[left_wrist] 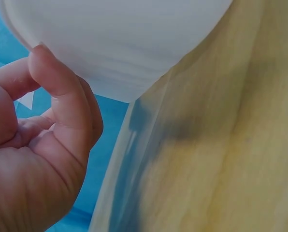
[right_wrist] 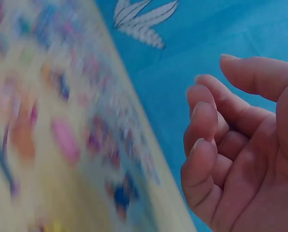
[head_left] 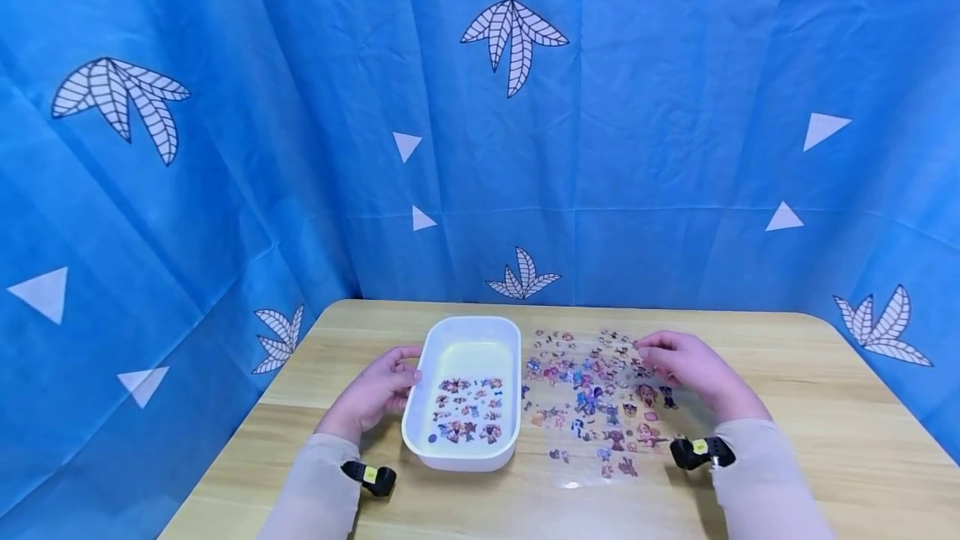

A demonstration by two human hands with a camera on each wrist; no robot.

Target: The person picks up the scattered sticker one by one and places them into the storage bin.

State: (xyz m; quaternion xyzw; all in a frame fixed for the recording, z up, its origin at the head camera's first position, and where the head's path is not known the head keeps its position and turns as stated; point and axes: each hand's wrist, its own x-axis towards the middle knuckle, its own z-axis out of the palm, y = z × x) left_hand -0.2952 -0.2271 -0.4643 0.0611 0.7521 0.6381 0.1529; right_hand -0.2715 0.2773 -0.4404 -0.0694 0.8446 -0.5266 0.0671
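My left hand (head_left: pixel 382 386) grips the left side of a white plastic tub (head_left: pixel 461 463), thumb at the rim. In the left wrist view the fingers (left_wrist: pixel 62 92) curl against the wall of the tub (left_wrist: pixel 115 43). Small cartoon stickers (head_left: pixel 468 411) lie inside the tub on its floor. To the right of it, clear sheets of colourful cartoon stickers (head_left: pixel 592 398) are spread on the table. My right hand (head_left: pixel 686 365) hovers by the far right edge of these sheets. In the right wrist view its fingers (right_wrist: pixel 202 121) are loosely bent, thumb apart, with nothing visible between them.
The wooden table (head_left: pixel 810 415) has rounded far corners. A blue curtain (head_left: pixel 652 148) with white leaves and triangles hangs behind it and on both sides. Small black cameras (head_left: pixel 371 477) are strapped to both wrists over pale sleeves.
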